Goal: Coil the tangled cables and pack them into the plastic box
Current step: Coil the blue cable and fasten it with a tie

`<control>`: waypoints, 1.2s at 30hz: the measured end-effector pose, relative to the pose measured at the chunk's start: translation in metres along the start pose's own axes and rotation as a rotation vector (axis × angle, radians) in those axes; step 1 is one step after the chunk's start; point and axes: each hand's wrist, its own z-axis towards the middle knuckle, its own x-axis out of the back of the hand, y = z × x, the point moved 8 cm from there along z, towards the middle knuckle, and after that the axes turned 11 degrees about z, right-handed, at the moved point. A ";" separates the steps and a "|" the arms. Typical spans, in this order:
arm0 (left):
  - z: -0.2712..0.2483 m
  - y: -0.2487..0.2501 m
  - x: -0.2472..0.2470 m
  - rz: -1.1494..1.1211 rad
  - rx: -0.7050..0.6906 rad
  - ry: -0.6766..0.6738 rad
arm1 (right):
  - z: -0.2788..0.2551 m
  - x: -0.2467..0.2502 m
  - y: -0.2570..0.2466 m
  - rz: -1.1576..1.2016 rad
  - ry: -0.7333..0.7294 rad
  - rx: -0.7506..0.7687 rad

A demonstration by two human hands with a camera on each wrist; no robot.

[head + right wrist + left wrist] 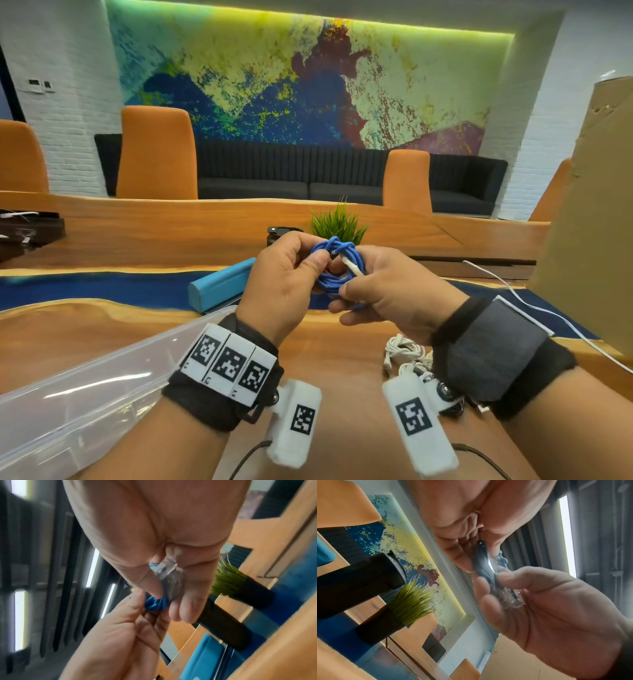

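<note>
Above the middle of the table both hands hold a coiled blue cable (337,265). My left hand (291,274) pinches the coil's left side. My right hand (376,284) grips its right side, and the cable's pale plug end (352,265) lies across the coil by my right thumb. The right wrist view has the clear plug (164,568) between my right thumb and fingers, with blue cable (154,603) below it. In the left wrist view the cable (483,562) is blurred between the fingers of both hands. A clear plastic box (85,383) lies at the lower left. A white cable bundle (406,354) lies under my right wrist.
A blue rectangular case (219,284) lies behind my left hand. A small potted plant (337,224) and a black object (279,233) stand behind the hands. A cardboard sheet (589,222) rises at the right, with a white cord (534,308) trailing past it. Orange chairs (156,154) line the far side.
</note>
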 end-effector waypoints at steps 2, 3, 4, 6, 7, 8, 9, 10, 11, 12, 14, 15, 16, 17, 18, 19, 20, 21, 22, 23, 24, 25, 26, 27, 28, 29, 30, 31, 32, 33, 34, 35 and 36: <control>0.000 -0.004 0.000 -0.049 0.059 0.002 | 0.000 0.004 -0.002 -0.036 0.010 0.026; 0.001 -0.006 0.001 -0.092 0.099 0.006 | -0.002 0.008 -0.002 -0.012 0.021 0.025; 0.001 -0.008 0.003 -0.137 0.136 0.017 | -0.004 0.013 -0.002 0.033 0.042 0.018; 0.002 -0.010 0.008 -0.170 0.169 0.056 | -0.010 0.026 -0.002 0.114 0.089 0.006; 0.002 -0.009 0.010 -0.132 0.155 0.082 | -0.013 0.031 -0.003 0.135 0.091 0.005; 0.003 -0.007 0.012 -0.047 0.120 0.109 | -0.015 0.033 -0.003 0.145 0.084 0.007; 0.002 -0.004 0.013 0.064 0.072 0.131 | -0.016 0.033 -0.004 0.138 0.082 0.005; 0.000 0.000 0.012 0.175 0.021 0.144 | -0.015 0.033 -0.004 0.103 0.093 -0.002; -0.002 0.005 0.009 0.268 -0.032 0.148 | -0.014 0.032 -0.004 0.038 0.113 0.000; -0.004 0.010 0.007 0.331 -0.079 0.146 | -0.013 0.030 -0.004 -0.038 0.134 0.010; -0.008 0.018 0.002 0.350 -0.134 0.132 | -0.009 0.027 -0.001 -0.092 0.155 0.011; -0.008 0.020 0.002 0.336 -0.145 0.129 | -0.006 0.025 0.003 -0.041 0.142 -0.013; -0.009 0.021 0.002 0.319 -0.153 0.131 | -0.005 0.022 0.008 0.045 0.119 -0.055; -0.009 0.022 0.002 0.306 -0.158 0.135 | -0.005 0.020 0.013 0.142 0.093 -0.103; -0.009 0.022 0.002 0.295 -0.163 0.138 | -0.005 0.018 0.018 0.235 0.072 -0.150; -0.009 0.023 0.002 0.287 -0.170 0.137 | -0.006 0.016 0.022 0.320 0.058 -0.189; -0.009 0.023 0.001 0.281 -0.176 0.131 | -0.006 0.014 0.025 0.388 0.052 -0.209; -0.010 0.023 0.000 0.273 -0.182 0.121 | -0.007 0.013 0.027 0.430 0.049 -0.210; -0.011 0.023 -0.002 0.266 -0.186 0.108 | -0.007 0.012 0.027 0.442 0.047 -0.197; -0.011 0.023 -0.004 0.259 -0.184 0.094 | -0.007 0.011 0.026 0.436 0.043 -0.178; -0.011 0.022 -0.005 0.244 -0.173 0.077 | -0.006 0.011 0.026 0.421 0.037 -0.157; -0.011 0.021 -0.006 0.221 -0.154 0.058 | -0.005 0.011 0.025 0.399 0.028 -0.140; -0.010 0.019 -0.008 0.201 -0.134 0.038 | -0.003 0.012 0.024 0.366 0.021 -0.131; -0.009 0.017 -0.009 0.194 -0.119 0.019 | -0.002 0.013 0.023 0.317 0.020 -0.129; -0.008 0.015 -0.010 0.199 -0.107 0.005 | -0.001 0.015 0.023 0.257 0.022 -0.130; -0.007 0.011 -0.011 0.206 -0.092 -0.003 | 0.000 0.016 0.023 0.196 0.019 -0.132; -0.006 0.006 -0.012 0.210 -0.065 -0.007 | 0.000 0.017 0.023 0.144 0.009 -0.137; -0.005 0.000 -0.012 0.205 -0.024 -0.007 | 0.000 0.017 0.022 0.101 -0.008 -0.142; -0.004 -0.006 -0.012 0.194 0.024 -0.007 | -0.001 0.018 0.022 0.065 -0.025 -0.143; -0.005 -0.011 -0.013 0.173 0.070 -0.014 | -0.001 0.020 0.022 0.037 -0.029 -0.137; -0.006 -0.015 -0.015 0.146 0.116 -0.034 | -0.001 0.023 0.021 0.016 -0.019 -0.128; -0.007 -0.018 -0.019 0.125 0.162 -0.068 | -0.003 0.026 0.022 -0.002 0.000 -0.121; -0.009 -0.020 -0.023 0.122 0.201 -0.107 | -0.003 0.030 0.023 -0.031 0.020 -0.117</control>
